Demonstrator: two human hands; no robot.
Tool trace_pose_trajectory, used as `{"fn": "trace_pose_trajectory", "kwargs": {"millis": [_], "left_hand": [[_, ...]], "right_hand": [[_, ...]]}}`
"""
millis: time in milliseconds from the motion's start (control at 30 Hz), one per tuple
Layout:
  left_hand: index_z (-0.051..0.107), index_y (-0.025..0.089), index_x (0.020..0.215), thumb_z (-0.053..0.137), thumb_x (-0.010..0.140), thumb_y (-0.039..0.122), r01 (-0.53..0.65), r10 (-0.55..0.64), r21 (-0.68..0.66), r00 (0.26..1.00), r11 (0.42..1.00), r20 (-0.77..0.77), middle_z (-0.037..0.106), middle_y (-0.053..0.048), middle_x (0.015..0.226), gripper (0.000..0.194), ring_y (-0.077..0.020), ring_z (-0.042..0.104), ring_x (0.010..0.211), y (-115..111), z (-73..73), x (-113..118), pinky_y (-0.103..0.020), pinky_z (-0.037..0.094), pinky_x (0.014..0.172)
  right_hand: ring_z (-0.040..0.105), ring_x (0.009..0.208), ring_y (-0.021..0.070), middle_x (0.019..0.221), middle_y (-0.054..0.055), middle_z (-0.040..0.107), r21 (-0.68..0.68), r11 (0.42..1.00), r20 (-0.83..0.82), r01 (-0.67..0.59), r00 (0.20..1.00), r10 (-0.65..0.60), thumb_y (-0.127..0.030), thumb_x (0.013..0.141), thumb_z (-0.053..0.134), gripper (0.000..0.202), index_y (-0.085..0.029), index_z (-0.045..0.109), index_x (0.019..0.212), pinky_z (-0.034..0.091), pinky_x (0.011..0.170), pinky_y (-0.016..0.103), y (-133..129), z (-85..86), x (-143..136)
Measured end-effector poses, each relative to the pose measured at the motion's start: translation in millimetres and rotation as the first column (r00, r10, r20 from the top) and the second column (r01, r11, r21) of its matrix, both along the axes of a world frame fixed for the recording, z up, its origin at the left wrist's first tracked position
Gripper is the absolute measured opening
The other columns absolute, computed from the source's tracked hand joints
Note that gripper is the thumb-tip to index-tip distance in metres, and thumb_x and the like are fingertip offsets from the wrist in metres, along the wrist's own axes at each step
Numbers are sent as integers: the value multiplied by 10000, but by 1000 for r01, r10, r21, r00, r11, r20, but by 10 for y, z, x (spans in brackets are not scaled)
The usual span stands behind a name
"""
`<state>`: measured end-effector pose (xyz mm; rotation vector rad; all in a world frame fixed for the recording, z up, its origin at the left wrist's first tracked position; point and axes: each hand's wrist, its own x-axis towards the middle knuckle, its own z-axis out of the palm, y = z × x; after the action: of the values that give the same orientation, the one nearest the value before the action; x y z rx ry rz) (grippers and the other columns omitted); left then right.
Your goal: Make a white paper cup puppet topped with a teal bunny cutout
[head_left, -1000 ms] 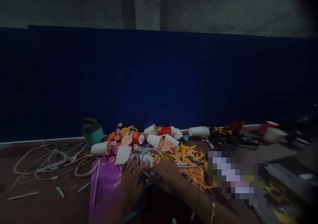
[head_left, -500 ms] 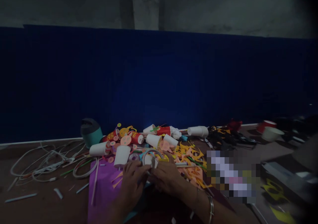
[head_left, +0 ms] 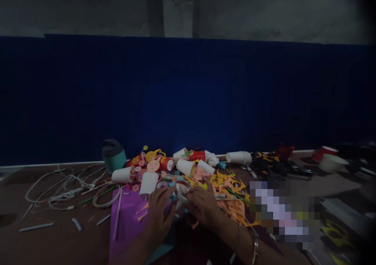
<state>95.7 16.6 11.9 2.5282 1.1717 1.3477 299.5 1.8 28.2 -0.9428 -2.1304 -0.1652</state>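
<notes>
My left hand [head_left: 160, 210] is over the edge of a purple sheet [head_left: 126, 218], fingers bent and thumb close beneath them. Whatever it pinches is too dim and small to name. Just right of its fingertips stands a pale ring that looks like a roll of tape [head_left: 182, 188], tilted up on edge. My right hand [head_left: 205, 206] grips the right side of this roll, its index finger raised. A white paper cup [head_left: 149, 184] stands upside down beyond my left hand. Orange and yellow paper cutouts [head_left: 232, 186] lie to the right of my right hand.
Behind my hands lie several white cups [head_left: 185, 167] and red cups [head_left: 166, 163]. A teal container with a dark lid [head_left: 114, 155] stands at the back left near tangled white cable [head_left: 64, 186]. A blue partition [head_left: 188, 100] bounds the table's back. A blurred-out patch covers part of the right side.
My hands have moved slightly apart, and the tape roll has tilted and come lower between them. The whole scene has shifted a little to the right in view.
</notes>
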Motion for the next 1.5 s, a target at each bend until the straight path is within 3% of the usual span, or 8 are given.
{"fn": "trace_pose_trajectory", "kwargs": {"millis": [233, 367, 633, 833, 1000, 1133, 1333, 1500], "left_hand": [[420, 250, 1336, 478, 857, 82, 157, -132, 120, 973, 980, -191, 523, -102, 1212, 510, -244, 474, 1119, -140, 158, 57, -407, 414, 912], [362, 219, 1375, 466, 853, 83, 158, -129, 98, 960, 983, -250, 443, -123, 1339, 549, -262, 406, 1217, -164, 200, 71, -420, 398, 967], [442, 233, 1269, 451, 844, 75, 133, -121, 73, 982, 988, -148, 501, -103, 1264, 454, -246, 429, 1194, -107, 55, 44, -433, 410, 964], [537, 232, 1041, 455, 841, 70, 146, -142, 73, 988, 986, -60, 492, -96, 1233, 270, -252, 422, 1191, -77, -5, 42, -447, 404, 956], [360, 209, 1346, 437, 849, 74, 154, -142, 93, 983, 984, -118, 480, -121, 1279, 521, -255, 404, 1218, -90, 17, 45, -447, 394, 984], [356, 236, 1372, 423, 851, 63, 151, -134, 64, 968, 986, -211, 432, -114, 1354, 553, -264, 377, 1250, -107, 51, 41, -445, 397, 988], [573, 254, 1076, 488, 846, 121, 104, -102, 111, 995, 988, -21, 551, -80, 1161, 280, -240, 492, 1120, -71, 21, 44, -416, 450, 919], [618, 245, 839, 545, 845, 215, 9, -21, 120, 995, 993, 97, 597, -37, 915, 79, -216, 568, 904, -72, 74, 60, -360, 474, 768]], "right_hand": [[586, 747, 182, 786, 15, 667, -18, 997, -21, 81, 996, -81, -255, 901, 518, 115, -214, 582, 987, 276, 955, 430, -9, -27, -13], [583, 844, 218, 926, 85, 661, 0, 998, -22, 57, 998, -57, -184, 865, 472, 299, -157, 504, 1160, 311, 909, 432, -46, 30, -37], [565, 816, 234, 939, 124, 646, 53, 998, 73, 32, 997, -36, -158, 860, 401, 393, -96, 421, 1247, 327, 839, 443, -76, 36, -63], [562, 842, 239, 974, 109, 641, -19, 1000, 129, 10, 992, -7, -162, 837, 435, 425, -119, 409, 1260, 320, 838, 449, -55, -5, -78], [558, 813, 229, 950, 112, 644, -21, 1000, 106, 13, 994, -11, -139, 841, 412, 449, -112, 372, 1287, 336, 822, 429, -51, -7, -87], [561, 825, 231, 971, 118, 644, -11, 999, 93, 36, 995, -35, -135, 844, 410, 454, -111, 366, 1296, 334, 837, 431, -70, 10, -86], [548, 780, 208, 891, 85, 639, 0, 1000, 80, 13, 997, -13, -164, 897, 378, 305, -138, 454, 1191, 332, 807, 396, -72, 17, -89], [527, 750, 187, 813, 47, 625, -29, 1000, 83, 6, 997, -4, -205, 910, 424, 186, -171, 534, 1056, 314, 830, 381, -76, 20, -121]]}}
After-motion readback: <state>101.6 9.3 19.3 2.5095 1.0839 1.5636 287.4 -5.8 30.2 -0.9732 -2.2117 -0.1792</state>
